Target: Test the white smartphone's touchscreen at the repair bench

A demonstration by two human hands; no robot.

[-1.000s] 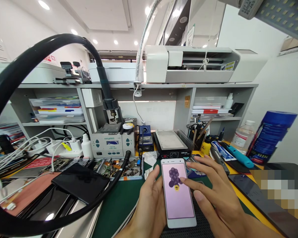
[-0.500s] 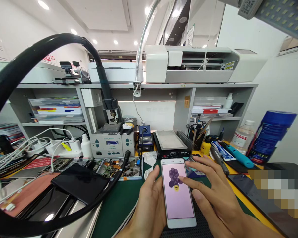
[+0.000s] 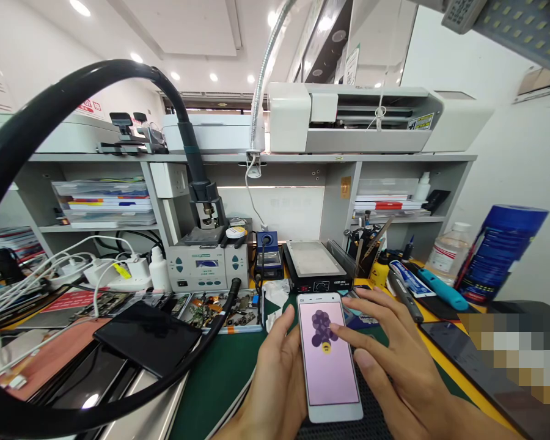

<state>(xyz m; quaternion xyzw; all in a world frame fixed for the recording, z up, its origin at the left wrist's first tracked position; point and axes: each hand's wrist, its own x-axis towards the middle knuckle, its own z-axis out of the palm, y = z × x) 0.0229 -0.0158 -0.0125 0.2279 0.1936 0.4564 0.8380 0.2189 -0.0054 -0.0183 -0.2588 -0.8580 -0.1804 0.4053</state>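
A white smartphone (image 3: 330, 379) is upright in the middle of the head view, tilted back slightly. Its lit screen is pink, with a cluster of dark purple circles and a small yellow dot below them. My left hand (image 3: 275, 379) grips the phone's left edge, thumb alongside and the other fingers partly hidden behind it. Over the screen's right side, my right hand (image 3: 403, 360) has its fingers spread, the index fingertip at the purple circles. Whether that fingertip presses the glass I cannot tell. Nothing is held in my right hand.
A thick black hose (image 3: 174, 366) loops across the left, from a grey rework station (image 3: 206, 269). Dark phone panels (image 3: 146, 336) and a parts tray (image 3: 250, 308) lie left. Behind stands a hot plate (image 3: 318, 260); at right are a teal-handled tool (image 3: 444, 288) and a bottle (image 3: 447, 253).
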